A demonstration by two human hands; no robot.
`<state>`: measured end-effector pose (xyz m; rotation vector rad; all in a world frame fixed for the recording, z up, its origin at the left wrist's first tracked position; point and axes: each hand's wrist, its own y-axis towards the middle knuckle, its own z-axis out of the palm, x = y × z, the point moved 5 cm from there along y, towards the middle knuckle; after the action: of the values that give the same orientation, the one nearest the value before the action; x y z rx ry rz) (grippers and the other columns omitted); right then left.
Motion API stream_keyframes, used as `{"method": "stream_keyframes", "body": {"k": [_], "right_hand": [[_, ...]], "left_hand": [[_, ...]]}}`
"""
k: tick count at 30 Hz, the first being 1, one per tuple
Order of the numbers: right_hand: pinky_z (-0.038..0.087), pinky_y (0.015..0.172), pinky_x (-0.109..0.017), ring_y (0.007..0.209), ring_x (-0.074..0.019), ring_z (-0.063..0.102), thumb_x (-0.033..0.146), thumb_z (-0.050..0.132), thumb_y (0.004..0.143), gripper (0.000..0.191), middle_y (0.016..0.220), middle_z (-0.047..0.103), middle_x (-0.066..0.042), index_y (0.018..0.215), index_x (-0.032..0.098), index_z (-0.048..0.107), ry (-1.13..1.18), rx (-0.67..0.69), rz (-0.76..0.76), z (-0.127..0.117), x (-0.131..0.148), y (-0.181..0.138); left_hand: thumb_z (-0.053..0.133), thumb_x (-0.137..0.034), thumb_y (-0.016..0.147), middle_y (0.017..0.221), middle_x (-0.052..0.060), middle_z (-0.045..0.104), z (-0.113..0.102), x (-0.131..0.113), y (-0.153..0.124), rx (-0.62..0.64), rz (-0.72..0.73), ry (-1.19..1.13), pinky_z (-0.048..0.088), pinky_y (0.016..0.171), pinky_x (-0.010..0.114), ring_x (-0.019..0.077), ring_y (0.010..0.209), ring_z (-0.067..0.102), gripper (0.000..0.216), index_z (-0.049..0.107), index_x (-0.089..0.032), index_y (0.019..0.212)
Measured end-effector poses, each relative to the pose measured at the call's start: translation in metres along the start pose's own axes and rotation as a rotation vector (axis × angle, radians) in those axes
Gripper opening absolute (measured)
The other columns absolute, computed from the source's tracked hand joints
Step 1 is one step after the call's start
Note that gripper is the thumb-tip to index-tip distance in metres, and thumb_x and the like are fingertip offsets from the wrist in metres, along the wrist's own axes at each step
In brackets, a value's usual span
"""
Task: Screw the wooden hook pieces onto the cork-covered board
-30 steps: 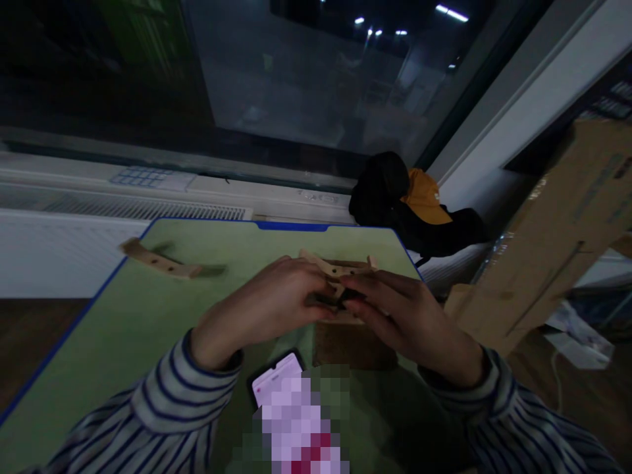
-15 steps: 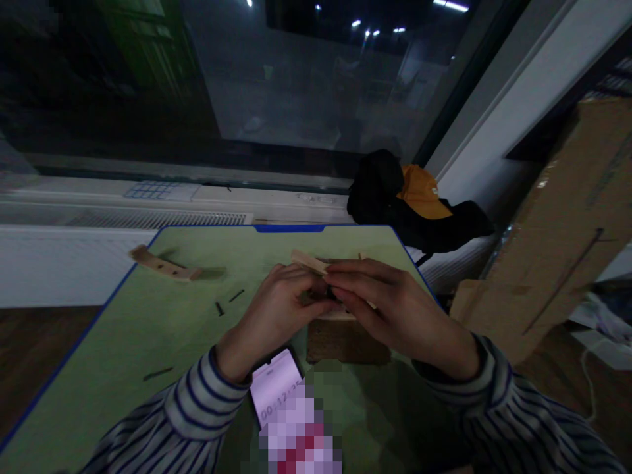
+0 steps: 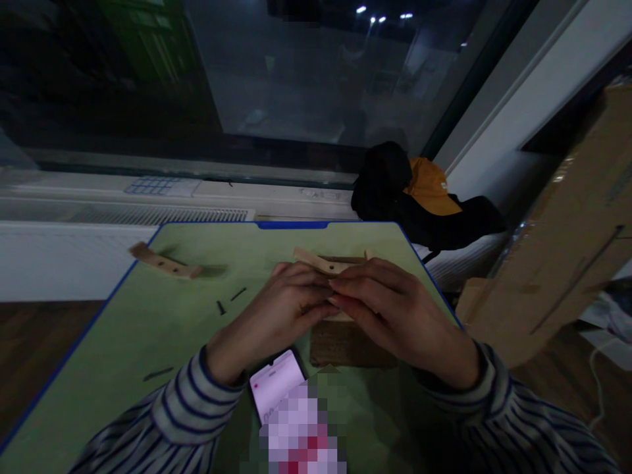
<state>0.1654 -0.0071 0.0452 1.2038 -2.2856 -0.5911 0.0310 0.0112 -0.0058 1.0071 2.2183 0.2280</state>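
The two bare hands were found close together over the far right part of a green tabletop with a blue edge [image 3: 106, 342]. The left hand [image 3: 284, 299] had its fingers bent and its thumb laid toward the fingertips of the right hand [image 3: 390, 303]. The right hand's fingers were bunched, tips drawn together and pointing left. Whether either hand was clamped on an object could not be told, as the fingers covered the space between them.

A pale, curved wooden piece with a dark round hole [image 3: 316, 261] lay just beyond the fingers, partly hidden by the right hand. An edge of pale wood [image 3: 340, 317] showed beneath the hands, next to a dark brown, rough-faced rectangular block [image 3: 345, 345] on the near side.

A second pale, curved wooden piece with two holes [image 3: 165, 262] lay at the far left of the tabletop, well apart from the hands. Two small dark metal screws [image 3: 220, 307] lay near each other, left of the left hand; a thin dark metal fastener [image 3: 158, 374] lay nearer the left sleeve, striped dark on pale [image 3: 197, 405]. A phone with a lit pinkish screen [image 3: 279, 376], its lower part obscured by pixelation, lay between the forearms.
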Motion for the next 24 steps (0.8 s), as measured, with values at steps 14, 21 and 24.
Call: {"method": "stream_keyframes", "body": {"k": [14,21,24], "right_hand": [[0.043,0.097,-0.036,0.102,-0.0143,0.061,0.017,0.055,0.090,0.018,0.109,0.069,-0.004,0.108,0.019,0.058,0.119,0.113,0.005,-0.0047,0.0015,0.0020],[0.048,0.081,-0.039,0.089,-0.0187,0.062,0.021,0.063,0.085,0.015,0.095,0.069,-0.007,0.099,0.017,0.061,0.064,0.024,0.000,-0.0024,-0.0015,0.0000],[0.048,0.081,-0.040,0.088,-0.0190,0.061,0.020,0.063,0.084,0.015,0.096,0.068,-0.007,0.099,0.017,0.061,0.053,0.020,0.003,-0.0014,-0.0003,0.0001]], "left_hand": [[0.057,-0.041,0.086,0.095,-0.001,0.068,0.0036,0.0091,0.0029,0.014,0.022,-0.087,0.033,0.089,0.035,0.0179,0.096,0.055,0.019,0.070,-0.027,0.092],[0.050,-0.037,0.092,0.113,-0.002,0.066,0.0018,0.0066,0.0064,0.156,0.030,-0.090,0.030,0.097,0.038,0.0185,0.110,0.050,0.022,0.066,-0.029,0.104],[0.057,-0.038,0.088,0.111,0.000,0.067,-0.0018,0.0078,0.0076,0.094,0.008,-0.088,0.031,0.097,0.038,0.0193,0.109,0.052,0.021,0.067,-0.025,0.101]]}}
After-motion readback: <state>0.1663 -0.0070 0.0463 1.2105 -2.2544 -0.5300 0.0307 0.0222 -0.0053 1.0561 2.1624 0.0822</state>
